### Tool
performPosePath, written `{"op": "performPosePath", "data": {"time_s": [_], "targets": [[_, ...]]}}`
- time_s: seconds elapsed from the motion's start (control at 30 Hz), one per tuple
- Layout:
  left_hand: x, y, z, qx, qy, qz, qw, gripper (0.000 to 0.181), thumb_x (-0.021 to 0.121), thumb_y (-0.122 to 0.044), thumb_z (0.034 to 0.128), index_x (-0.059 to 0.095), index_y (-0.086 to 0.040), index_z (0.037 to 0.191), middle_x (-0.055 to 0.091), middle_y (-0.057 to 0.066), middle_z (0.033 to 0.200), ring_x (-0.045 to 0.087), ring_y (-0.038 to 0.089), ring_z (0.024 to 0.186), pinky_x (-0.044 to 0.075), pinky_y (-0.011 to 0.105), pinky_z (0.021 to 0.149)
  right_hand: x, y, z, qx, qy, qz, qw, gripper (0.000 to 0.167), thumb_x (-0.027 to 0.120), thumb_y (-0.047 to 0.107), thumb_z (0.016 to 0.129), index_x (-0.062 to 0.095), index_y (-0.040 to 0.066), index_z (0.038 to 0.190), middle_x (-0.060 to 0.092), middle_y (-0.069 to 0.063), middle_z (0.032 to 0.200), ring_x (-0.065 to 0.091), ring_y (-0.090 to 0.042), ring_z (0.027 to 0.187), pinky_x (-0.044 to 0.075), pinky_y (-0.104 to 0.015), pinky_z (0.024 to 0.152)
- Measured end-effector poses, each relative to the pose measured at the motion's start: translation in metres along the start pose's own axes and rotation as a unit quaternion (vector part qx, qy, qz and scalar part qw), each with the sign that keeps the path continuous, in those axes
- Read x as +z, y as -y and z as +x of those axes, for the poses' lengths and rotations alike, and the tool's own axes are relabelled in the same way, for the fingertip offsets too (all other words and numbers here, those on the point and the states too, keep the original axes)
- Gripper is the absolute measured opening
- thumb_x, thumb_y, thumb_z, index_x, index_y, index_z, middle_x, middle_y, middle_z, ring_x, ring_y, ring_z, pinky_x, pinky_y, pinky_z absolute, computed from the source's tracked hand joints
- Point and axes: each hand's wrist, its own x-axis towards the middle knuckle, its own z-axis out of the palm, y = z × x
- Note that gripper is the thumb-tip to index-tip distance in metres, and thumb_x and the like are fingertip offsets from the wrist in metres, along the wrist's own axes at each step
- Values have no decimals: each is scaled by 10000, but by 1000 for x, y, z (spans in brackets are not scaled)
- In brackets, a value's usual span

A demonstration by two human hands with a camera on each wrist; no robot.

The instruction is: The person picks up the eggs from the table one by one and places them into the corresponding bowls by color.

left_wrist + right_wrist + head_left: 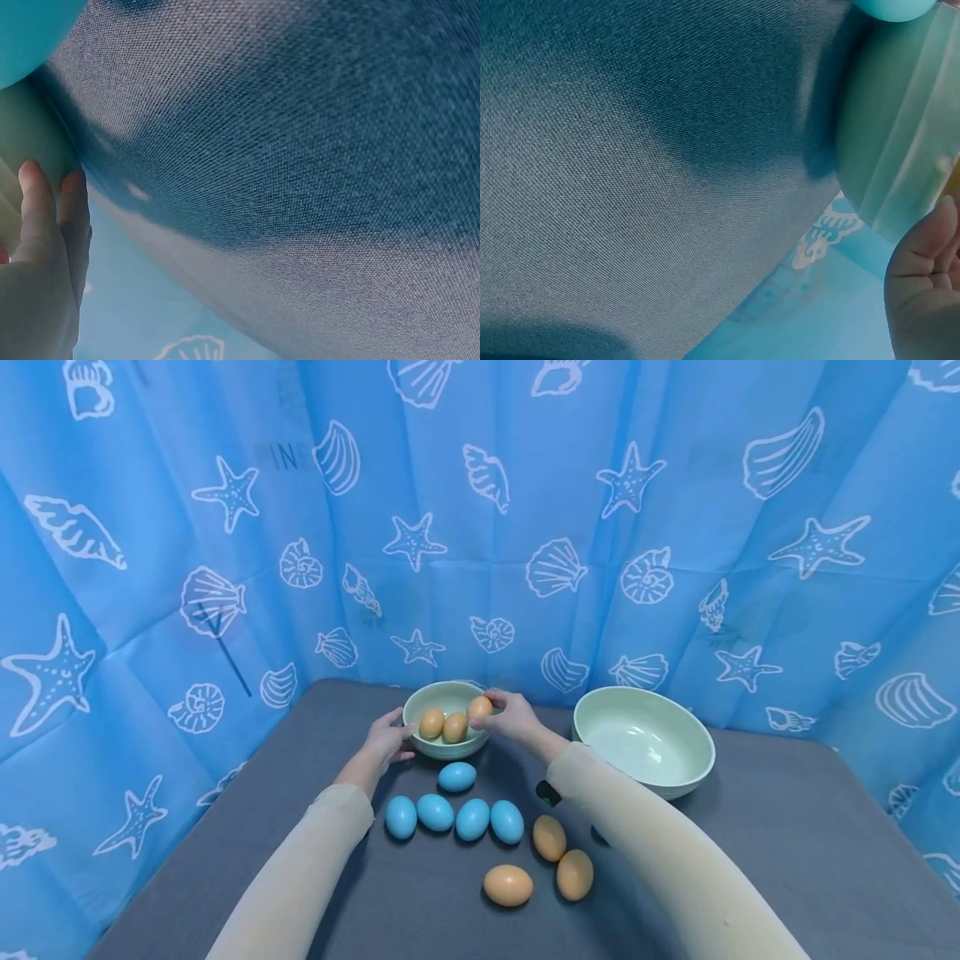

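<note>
A small pale green bowl (447,750) stands near the back of the table, with two brown eggs (431,723) lying inside it. My right hand (517,720) pinches another brown egg (480,707) between thumb and fingers at the bowl's right rim. On the opposite side, my left hand (386,739) rests against the bowl's outer wall. Its fingers (37,202) lie fairly straight along the bowl in the left wrist view. Just in front of the bowl is a blue egg (457,777). The right wrist view shows only part of the right hand.
Several blue eggs (472,820) form a row nearer to me. Three brown eggs (507,886) lie to their right and front. Partly behind my right sleeve stands a larger pale green bowl (645,747). A blue curtain (465,560) hangs behind the grey-covered table (420,902).
</note>
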Motion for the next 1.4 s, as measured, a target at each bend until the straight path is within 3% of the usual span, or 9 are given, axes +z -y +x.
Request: {"op": "performPosePath", "data": {"time_s": [0.13,0.43,0.8,0.97,1.2,1.3,1.4], "targets": [[0,0,0,-1,-7,2,10000,585,476,-101,1033,216,-106,1557,292,246,1527,526,360,1190,571,331,810,2,-2,2,24,-15,-172,9998,690,744,173,877,412,-7,1455,374,-195,1504,420,-330,1324,479,-421,981],[0,1,0,0,-20,17,10000,585,482,-111,1033,224,-122,1557,273,224,1544,546,341,1153,575,314,782,9,-6,5,-212,17,-738,9970,669,739,203,879,439,-44,1424,484,-211,1412,454,-341,1291,435,-435,1030],[0,-1,2,-31,31,-25,10000,590,481,-105,1032,215,-118,1559,291,232,1535,527,353,1196,576,326,787,7,-7,3,-240,108,-837,9961,564,669,145,935,444,-58,1410,493,-213,1406,428,-350,1318,433,-430,1037],[-1,1,1,-31,45,10,10000,592,475,-112,1035,204,-122,1561,279,240,1536,532,348,1175,580,299,747,-6,-1,-6,-297,175,-753,9966,560,652,133,945,430,-29,1434,499,-203,1404,474,-357,1273,516,-444,928],[-3,1,0,-31,44,24,10000,594,472,-102,1035,198,-121,1562,279,232,1540,535,349,1173,580,296,758,-26,10,-29,-416,265,-753,9959,537,643,118,949,444,-12,1430,513,-225,1381,645,-305,826,569,-367,683],[-2,1,0,-52,40,33,10000,595,466,-101,1037,190,-123,1563,262,229,1549,524,360,1193,578,299,768,-34,11,-41,-584,271,-790,9948,501,642,107,948,474,-27,1400,526,-242,1351,661,-250,858,572,-329,694],[-1,0,0,-117,25,50,9999,593,465,-106,1038,194,-134,1564,245,214,1560,515,356,1211,577,295,770,-42,9,-53,-732,246,-827,9936,459,638,94,948,505,-40,1366,559,-241,1296,660,-311,915,575,-341,722]]}}
